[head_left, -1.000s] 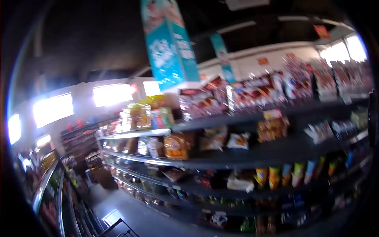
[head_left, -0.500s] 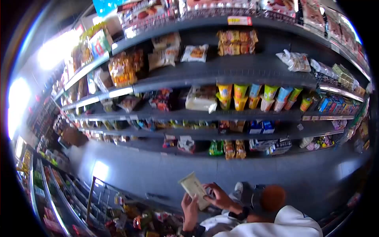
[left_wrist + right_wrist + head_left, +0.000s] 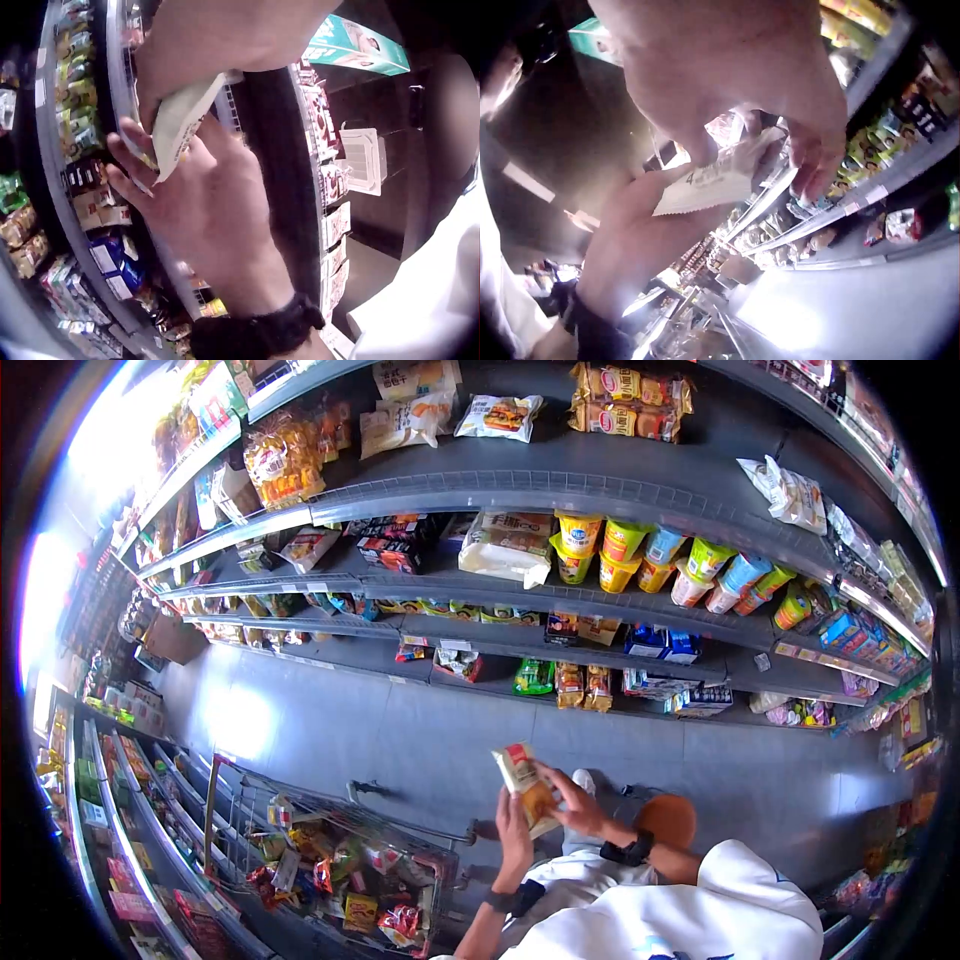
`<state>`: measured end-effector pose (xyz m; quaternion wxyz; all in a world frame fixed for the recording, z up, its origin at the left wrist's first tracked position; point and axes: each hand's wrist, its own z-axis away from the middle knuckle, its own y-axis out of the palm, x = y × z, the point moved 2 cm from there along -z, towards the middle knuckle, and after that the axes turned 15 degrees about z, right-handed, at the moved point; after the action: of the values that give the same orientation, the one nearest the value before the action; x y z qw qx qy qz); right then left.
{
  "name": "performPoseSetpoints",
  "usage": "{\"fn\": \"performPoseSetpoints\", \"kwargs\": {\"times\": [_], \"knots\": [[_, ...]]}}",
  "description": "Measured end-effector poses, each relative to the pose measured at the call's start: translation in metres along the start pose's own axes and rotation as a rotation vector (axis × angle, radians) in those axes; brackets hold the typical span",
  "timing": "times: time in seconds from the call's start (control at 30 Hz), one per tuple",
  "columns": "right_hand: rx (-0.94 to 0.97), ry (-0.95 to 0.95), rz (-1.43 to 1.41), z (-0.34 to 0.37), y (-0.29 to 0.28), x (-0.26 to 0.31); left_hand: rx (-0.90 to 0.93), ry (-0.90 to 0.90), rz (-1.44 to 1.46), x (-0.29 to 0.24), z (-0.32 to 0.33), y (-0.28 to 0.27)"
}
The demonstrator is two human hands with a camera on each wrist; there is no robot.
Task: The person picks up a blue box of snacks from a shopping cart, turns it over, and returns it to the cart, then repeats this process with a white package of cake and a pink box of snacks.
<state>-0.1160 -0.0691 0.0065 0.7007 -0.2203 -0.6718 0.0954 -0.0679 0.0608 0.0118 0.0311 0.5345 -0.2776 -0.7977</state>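
Low in front of the body, both hands hold one small bread pack (image 3: 526,778), cream-coloured with a red patch near the top and a brown part below. The left hand (image 3: 514,838) grips its near left side, fingers pointing up along it. At its right edge, the right hand (image 3: 577,807) pinches it with thumb and fingers. In the left wrist view the pale wrapper (image 3: 178,124) shows edge-on between the two hands. The right wrist view shows printed lettering on the wrapper (image 3: 712,184) and its jagged end seam, with the left thumb against it.
A shopping cart (image 3: 440,857) full of packaged snacks stands at the left front. Ahead runs a long shelf unit (image 3: 480,488) with bagged bread, cup foods (image 3: 622,542) and boxes. Another shelf (image 3: 120,780) lines the left. A round brown stool (image 3: 668,822) is close on the right.
The view has tilted down from the upper shelves to the hands and cart. Since half a second ago, the bread pack has turned, now showing its red and brown side.
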Motion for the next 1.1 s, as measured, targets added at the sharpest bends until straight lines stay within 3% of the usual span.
{"fn": "performPoseSetpoints", "kwargs": {"times": [0.03,0.1,0.13,0.17,0.2,0.33,0.37,0.47,0.53,0.6,0.63,0.67,0.73,0.8,0.87,0.9,0.97,1.03,1.07,1.1], "knots": [[-0.010,0.057,-0.123,-0.004,-0.004,-0.018,0.020,0.013,-0.099,0.004,-0.003,0.015],[-0.015,0.205,-0.318,-0.009,-0.030,-0.036,0.096,-0.097,0.040,0.017,-0.021,0.038],[-0.017,0.285,-0.414,-0.010,-0.045,-0.042,0.128,0.007,-0.185,0.021,-0.025,0.045],[-0.074,0.379,-0.250,-0.011,-0.051,-0.094,0.157,0.111,-0.407,0.025,-0.030,0.050],[-0.141,0.459,-0.283,-0.016,-0.071,-0.120,0.185,0.208,-0.637,0.028,-0.033,0.052],[-0.529,0.631,-0.553,-0.021,-0.165,-0.278,0.166,-0.287,-0.151,0.025,-0.029,0.049],[-0.729,0.611,-0.439,-0.025,-0.191,-0.325,0.154,-0.296,-0.087,0.039,-0.027,0.031],[-0.926,0.455,-0.243,-0.045,-0.278,-0.335,-0.067,-0.370,-0.126,0.054,-0.002,-0.005],[-1.034,0.514,-0.215,-0.057,-0.319,-0.429,0.079,-0.103,-0.390,0.046,0.020,-0.015],[-0.968,0.625,-0.451,-0.074,-0.347,-0.435,-0.138,-0.304,-0.261,0.048,0.036,-0.026],[-0.798,0.567,0.253,-0.070,-0.360,-0.452,-0.298,-0.419,-0.114,0.049,0.043,-0.030],[-0.566,0.446,0.930,-0.069,-0.370,-0.488,-0.328,-0.409,-0.110,0.047,0.048,-0.033],[-0.832,0.408,0.179,-0.068,-0.374,-0.579,-0.385,-0.382,-0.101,0.044,0.061,-0.042],[-0.860,0.401,0.380,-0.073,-0.351,-0.521,-0.380,-0.298,-0.043,0.046,0.068,-0.052],[-0.861,0.268,0.452,-0.068,-0.331,-0.481,-0.462,-0.226,0.058,0.040,0.075,-0.062],[-0.807,0.323,0.423,-0.068,-0.324,-0.502,-0.520,-0.264,0.103,0.035,0.077,-0.063],[-0.684,0.367,0.196,-0.044,-0.317,-0.576,-0.523,-0.143,0.180,0.026,0.081,-0.064],[-0.624,0.383,-0.163,-0.036,-0.296,-0.602,-0.573,-0.167,0.229,0.045,0.093,-0.089],[-0.647,0.413,-0.353,-0.041,-0.273,-0.564,-0.601,-0.151,0.258,0.053,0.102,-0.103],[-0.679,0.616,-0.349,-0.044,-0.253,-0.554,-0.606,-0.148,0.285,0.058,0.107,-0.117]]}}
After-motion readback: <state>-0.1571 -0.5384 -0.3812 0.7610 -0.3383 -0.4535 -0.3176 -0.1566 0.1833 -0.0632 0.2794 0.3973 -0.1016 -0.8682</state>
